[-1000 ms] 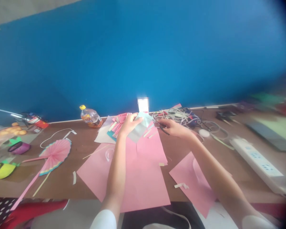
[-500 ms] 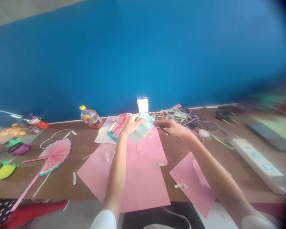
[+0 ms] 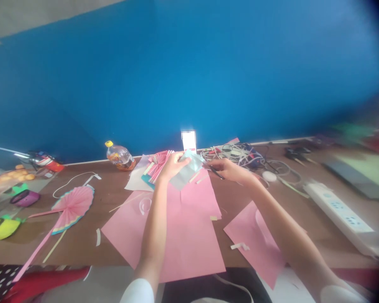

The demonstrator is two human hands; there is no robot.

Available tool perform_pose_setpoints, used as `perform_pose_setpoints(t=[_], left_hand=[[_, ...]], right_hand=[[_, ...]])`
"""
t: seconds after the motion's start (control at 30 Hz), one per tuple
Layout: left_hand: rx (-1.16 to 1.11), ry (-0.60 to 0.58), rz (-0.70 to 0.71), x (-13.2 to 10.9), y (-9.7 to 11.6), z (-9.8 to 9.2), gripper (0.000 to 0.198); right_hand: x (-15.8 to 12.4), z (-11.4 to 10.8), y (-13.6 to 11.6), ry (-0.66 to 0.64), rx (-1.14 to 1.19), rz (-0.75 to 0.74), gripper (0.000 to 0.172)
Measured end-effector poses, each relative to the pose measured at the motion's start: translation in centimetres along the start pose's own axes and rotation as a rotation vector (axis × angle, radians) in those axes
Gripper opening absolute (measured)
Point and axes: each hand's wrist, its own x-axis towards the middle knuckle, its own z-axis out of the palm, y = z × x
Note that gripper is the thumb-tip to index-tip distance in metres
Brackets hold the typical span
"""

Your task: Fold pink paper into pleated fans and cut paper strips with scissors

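My left hand (image 3: pixel 174 165) is closed on a light blue sheet of paper (image 3: pixel 185 176), raised over the pink sheets. In my right hand (image 3: pixel 228 169) is a pair of dark-handled scissors (image 3: pixel 217 172); the blades are too blurred to make out, at the right edge of the blue paper. Large pink sheets (image 3: pixel 189 248) lie under both wrists. Just left of my left hand is a folded pink paper fan (image 3: pixel 158 163) on white and teal paper. A smaller pink sheet (image 3: pixel 252 235) lies beneath my right forearm.
An open pink fan (image 3: pixel 74 204) lies at the left, near a bottle (image 3: pixel 120 158) with a yellow cap. Tangled cables (image 3: pixel 240 155) sit behind my right hand. A white power strip (image 3: pixel 341 214) is at the right. Paper scraps (image 3: pixel 240 245) are scattered about.
The light blue paper has tilted slightly, and its top edge sits a little lower. Both hands stay nearly in place; the scissors have shifted only slightly.
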Motion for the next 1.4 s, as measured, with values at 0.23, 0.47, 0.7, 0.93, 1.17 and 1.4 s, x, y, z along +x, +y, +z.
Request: perform_pose_setpoints(t=[0.23,0.47,0.7,0.93,1.17,1.4], left_hand=[[0.021,-0.007,0.006,-0.03,0.04,-0.08,0.037],[0.024,-0.019,0.006,-0.06,0.06,-0.18,0.036],[0.045,-0.01,-0.003,0.03,-0.12,-0.17,0.036],[0.032,0.006,-0.017,-0.1,0.02,-0.12,0.038],[0.027,-0.006,-0.031,-0.07,-0.08,-0.24,0.041],[0.008,0.009,-0.025,-0.25,0.16,-0.21,0.04]], right_hand=[[0.33,0.03,0.6,0.012,-0.024,0.043,0.052],[0.1,0.19,0.06,0.024,-0.067,0.056,0.053],[-0.28,-0.01,-0.26,0.023,-0.136,0.048,0.048],[-0.11,-0.07,0.13,0.021,-0.149,0.029,0.048],[0.11,-0.15,0.71,0.018,-0.141,0.041,0.047],[0.08,-0.29,0.66,0.013,-0.139,0.025,0.046]])
